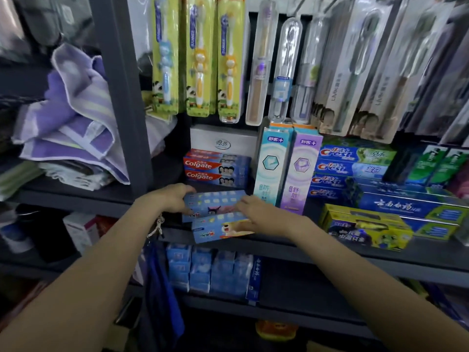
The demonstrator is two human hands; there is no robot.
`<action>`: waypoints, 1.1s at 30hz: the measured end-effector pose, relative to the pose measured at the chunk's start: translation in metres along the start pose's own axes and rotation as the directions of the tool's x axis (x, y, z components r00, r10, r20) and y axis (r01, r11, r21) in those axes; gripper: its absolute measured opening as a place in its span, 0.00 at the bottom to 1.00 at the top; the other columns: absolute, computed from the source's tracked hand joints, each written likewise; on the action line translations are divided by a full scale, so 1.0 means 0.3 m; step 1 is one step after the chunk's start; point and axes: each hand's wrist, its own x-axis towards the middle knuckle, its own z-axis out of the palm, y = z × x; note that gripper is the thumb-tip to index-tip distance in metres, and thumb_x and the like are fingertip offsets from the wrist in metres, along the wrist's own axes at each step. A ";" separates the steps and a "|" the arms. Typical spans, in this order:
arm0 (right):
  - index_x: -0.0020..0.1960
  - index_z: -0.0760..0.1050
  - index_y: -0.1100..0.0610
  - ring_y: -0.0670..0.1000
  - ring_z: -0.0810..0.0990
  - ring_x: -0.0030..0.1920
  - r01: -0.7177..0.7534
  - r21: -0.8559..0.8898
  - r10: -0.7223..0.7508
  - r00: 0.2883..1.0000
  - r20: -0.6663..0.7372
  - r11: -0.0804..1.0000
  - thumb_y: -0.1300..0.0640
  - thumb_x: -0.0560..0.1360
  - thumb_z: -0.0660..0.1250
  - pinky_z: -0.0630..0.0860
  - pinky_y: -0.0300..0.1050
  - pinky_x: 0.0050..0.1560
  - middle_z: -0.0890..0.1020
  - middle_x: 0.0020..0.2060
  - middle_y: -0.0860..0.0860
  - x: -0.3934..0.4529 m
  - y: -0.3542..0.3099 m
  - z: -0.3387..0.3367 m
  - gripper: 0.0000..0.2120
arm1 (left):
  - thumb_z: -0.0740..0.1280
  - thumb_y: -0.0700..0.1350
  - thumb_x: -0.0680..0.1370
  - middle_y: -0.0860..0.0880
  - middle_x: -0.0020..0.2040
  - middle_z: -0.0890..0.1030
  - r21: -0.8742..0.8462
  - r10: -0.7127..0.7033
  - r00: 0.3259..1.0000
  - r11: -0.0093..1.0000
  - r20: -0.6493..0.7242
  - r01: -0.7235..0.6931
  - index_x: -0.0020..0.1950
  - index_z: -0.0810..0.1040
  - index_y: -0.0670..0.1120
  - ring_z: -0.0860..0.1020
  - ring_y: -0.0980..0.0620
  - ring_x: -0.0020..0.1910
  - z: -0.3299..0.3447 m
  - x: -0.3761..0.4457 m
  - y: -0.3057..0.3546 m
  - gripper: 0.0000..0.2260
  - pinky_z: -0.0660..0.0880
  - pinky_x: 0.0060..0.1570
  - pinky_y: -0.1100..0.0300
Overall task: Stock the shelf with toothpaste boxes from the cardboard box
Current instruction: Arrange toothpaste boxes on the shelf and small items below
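Dark grey metal shelving, dimly lit.
An upright post (121,97) divides two bays; folded purple towels (76,118) fill the left bay, packaged toothbrushes (200,54) hang above the right, a lower tier (291,303) sits in shadow.

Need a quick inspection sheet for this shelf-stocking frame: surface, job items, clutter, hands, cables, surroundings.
Surface: dark shelf, mostly stocked.
Job's things: two light blue cartoon toothpaste boxes at the shelf's front; the rear box lies under both hands, the front box overhangs the shelf's edge. Cardboard box: nothing seen.
Clutter: Colgate boxes stacked behind, two tall upright boxes to the right, Crest boxes, a yellow box.
Hands: left hand grips the rear box's left end; right hand rests flat across both boxes.
Cables: nothing seen.
Surroundings: toothbrush packs hanging above, purple towels to the left, blue boxes on the shelf below.
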 end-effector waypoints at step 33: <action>0.74 0.49 0.66 0.62 0.69 0.66 -0.436 0.187 0.472 0.848 -0.241 0.880 0.56 0.79 0.61 0.70 0.51 0.62 0.57 0.71 0.64 0.355 -0.069 0.079 0.31 | 0.57 0.34 0.78 0.38 0.76 0.39 0.148 -0.075 0.958 0.982 -0.277 0.119 0.75 0.46 0.35 0.59 0.40 0.73 0.158 0.014 0.077 0.29 0.67 0.64 0.53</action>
